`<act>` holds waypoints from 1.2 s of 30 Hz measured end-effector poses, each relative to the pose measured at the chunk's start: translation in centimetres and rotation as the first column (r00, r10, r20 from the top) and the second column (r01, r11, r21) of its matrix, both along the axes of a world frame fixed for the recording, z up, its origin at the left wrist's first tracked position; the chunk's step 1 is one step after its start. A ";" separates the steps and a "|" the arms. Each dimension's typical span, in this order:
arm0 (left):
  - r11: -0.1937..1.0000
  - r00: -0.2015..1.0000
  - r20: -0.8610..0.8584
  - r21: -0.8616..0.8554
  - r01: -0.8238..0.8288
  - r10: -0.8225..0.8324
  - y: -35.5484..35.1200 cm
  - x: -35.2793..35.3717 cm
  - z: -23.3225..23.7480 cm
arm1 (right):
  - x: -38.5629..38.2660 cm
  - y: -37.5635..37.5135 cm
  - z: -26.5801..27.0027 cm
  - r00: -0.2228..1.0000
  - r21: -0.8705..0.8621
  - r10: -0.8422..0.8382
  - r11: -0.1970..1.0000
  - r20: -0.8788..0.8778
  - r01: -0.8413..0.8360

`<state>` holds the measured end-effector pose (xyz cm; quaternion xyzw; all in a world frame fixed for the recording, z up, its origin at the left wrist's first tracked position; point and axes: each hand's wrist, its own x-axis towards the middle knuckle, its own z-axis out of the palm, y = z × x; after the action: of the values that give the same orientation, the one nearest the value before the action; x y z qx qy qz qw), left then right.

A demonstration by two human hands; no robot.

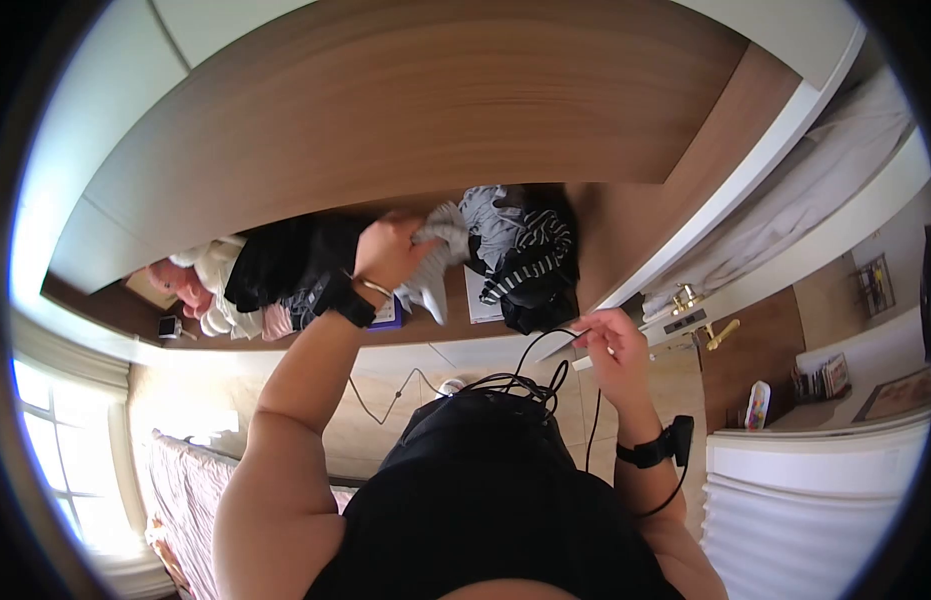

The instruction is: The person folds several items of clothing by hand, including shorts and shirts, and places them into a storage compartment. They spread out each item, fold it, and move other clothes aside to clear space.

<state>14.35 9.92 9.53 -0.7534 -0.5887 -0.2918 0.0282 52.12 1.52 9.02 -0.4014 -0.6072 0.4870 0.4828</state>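
My left hand reaches into the open wardrobe shelf, its fingers closed on a light grey striped garment that hangs partly over the shelf edge. To the right of it lies a pile of clothes: a grey garment and a black garment with white stripes. Dark clothes sit to its left. My right hand is held outside the shelf with curled fingers. A thin black cable runs to its fingertips and seems pinched there.
Pale clothes and a pink plush item fill the shelf's left end. A blue box lies under my left wrist. A wooden panel overhangs the shelf. Black cables loop at my waist. A brass door handle is at right.
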 end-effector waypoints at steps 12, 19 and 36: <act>0.933 0.876 -0.454 -0.360 -0.012 -0.164 -1.1 -2.0 -20.8 | 0.8 -5.1 -2.7 0.954 -0.117 -0.292 0.947 0.070 0.299; 0.966 0.972 0.109 -0.180 -0.187 0.209 -0.3 -3.3 -20.6 | -1.0 -5.6 -0.7 0.919 -0.137 -0.382 0.910 0.094 0.392; 0.928 0.944 -0.311 -0.372 -0.011 -0.114 2.5 -0.4 -22.2 | -4.1 -7.1 0.7 0.895 -0.155 -0.393 0.891 0.210 0.427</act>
<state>13.93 12.38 -12.64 -0.7984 -0.5998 -0.0478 -0.0242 48.06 -5.61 9.69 -0.6073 -0.4967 0.3947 0.4781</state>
